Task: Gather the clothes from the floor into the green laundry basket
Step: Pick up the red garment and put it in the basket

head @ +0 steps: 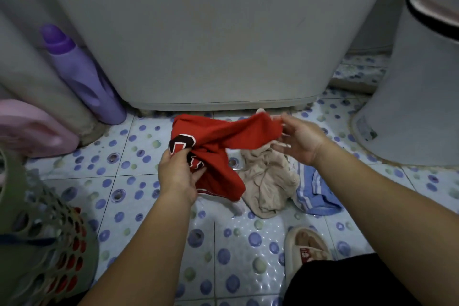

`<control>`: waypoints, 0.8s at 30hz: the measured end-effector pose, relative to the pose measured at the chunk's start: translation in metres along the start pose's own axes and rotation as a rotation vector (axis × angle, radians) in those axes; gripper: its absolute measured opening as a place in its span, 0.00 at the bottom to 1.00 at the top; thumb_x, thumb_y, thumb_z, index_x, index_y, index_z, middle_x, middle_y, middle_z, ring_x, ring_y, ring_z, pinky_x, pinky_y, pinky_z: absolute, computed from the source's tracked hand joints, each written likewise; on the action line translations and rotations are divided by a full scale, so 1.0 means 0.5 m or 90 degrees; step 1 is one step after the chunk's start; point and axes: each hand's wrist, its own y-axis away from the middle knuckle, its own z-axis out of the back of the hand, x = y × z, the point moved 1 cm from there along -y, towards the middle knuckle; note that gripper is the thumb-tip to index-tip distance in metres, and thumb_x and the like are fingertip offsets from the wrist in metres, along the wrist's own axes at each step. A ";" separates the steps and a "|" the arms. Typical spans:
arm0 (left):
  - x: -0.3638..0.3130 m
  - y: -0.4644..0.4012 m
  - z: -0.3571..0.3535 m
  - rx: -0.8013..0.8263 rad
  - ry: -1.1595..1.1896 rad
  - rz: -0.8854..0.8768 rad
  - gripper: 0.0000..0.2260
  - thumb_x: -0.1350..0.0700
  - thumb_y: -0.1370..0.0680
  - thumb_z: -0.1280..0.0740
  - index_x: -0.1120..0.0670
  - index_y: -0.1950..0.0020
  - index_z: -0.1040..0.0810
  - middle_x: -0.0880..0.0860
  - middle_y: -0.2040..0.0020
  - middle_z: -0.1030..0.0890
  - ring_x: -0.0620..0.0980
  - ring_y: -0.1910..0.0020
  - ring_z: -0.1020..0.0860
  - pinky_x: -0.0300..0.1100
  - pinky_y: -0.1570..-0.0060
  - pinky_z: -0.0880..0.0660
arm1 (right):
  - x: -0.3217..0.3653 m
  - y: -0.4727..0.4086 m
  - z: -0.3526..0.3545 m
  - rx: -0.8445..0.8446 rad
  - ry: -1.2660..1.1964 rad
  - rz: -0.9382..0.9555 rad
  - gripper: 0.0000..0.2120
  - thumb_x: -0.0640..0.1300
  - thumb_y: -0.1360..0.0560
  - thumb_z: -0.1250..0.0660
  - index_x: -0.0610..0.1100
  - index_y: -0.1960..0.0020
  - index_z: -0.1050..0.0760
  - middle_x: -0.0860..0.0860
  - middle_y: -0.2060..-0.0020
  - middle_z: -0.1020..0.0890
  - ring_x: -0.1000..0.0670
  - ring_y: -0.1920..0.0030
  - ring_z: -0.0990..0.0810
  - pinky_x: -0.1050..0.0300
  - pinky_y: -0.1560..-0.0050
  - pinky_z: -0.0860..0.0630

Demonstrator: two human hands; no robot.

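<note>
While both hands work at centre frame, the red jersey (213,151) hangs lifted off the tiled floor (139,181), stretched between them. Left hand (177,176) at approx 7 o'clock of the garment, fingers curled into a bunch of cloth by the black-and-white lettering. Right hand (298,141) at 3 o'clock: fingers mostly straight w/ the thumb near the far end of the fabric; looks like a light pinch, but can't tell for sure if it truly has hold.

Two more pieces lie on the tiles: beige garment (267,181) just beside the jersey's lower edge, blue striped cloth (315,191) at its 4 o'clock, touching it. Green laundry basket (49,243) sits at 8 o'clock of the frame, something red already inside.

Handling, my guess: jersey is light, limp, non-slippery, nothing fragile. Best to bunch it mid-body so no ends trail; one hand should be enough to carry it to the basket.
</note>
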 end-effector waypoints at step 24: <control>0.042 -0.065 -0.007 0.065 -0.154 -0.017 0.09 0.64 0.24 0.35 0.55 0.46 0.25 0.52 0.54 0.21 0.48 0.54 0.22 0.45 0.53 0.22 | -0.256 -0.159 0.014 -0.040 1.157 0.035 0.16 0.47 0.25 0.39 0.51 0.38 0.28 0.43 0.34 0.31 0.38 0.29 0.39 0.34 0.28 0.51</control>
